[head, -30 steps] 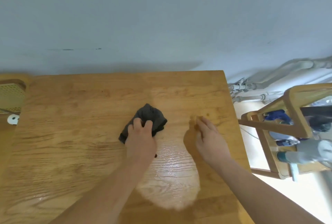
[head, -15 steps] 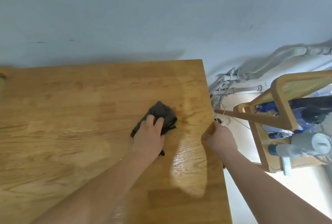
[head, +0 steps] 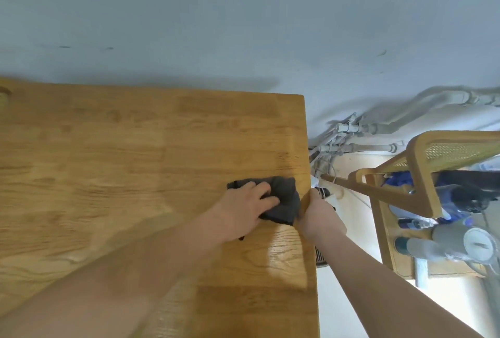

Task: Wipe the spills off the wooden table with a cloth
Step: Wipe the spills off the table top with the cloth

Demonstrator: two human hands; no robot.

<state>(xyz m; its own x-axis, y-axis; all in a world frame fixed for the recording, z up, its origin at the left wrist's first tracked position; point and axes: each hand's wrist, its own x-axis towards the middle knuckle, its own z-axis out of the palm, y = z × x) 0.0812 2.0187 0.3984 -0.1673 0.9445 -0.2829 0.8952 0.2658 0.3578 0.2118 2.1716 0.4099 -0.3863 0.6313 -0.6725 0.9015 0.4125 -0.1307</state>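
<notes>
Grey cloth (head: 284,202) lies by the table's (head: 135,161) right edge under the left hand's (head: 243,210) flat fingers; the right hand (head: 320,215) clasps that edge just beside it. A glossy patch (head: 286,253) lies nearer.

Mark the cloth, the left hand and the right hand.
cloth (head: 285,199): head view, bunched dark fabric beyond the fingers.
left hand (head: 243,210): head view, back of the hand.
right hand (head: 320,215): head view, back of the hand, at the wooden table (head: 162,148) edge.
</notes>
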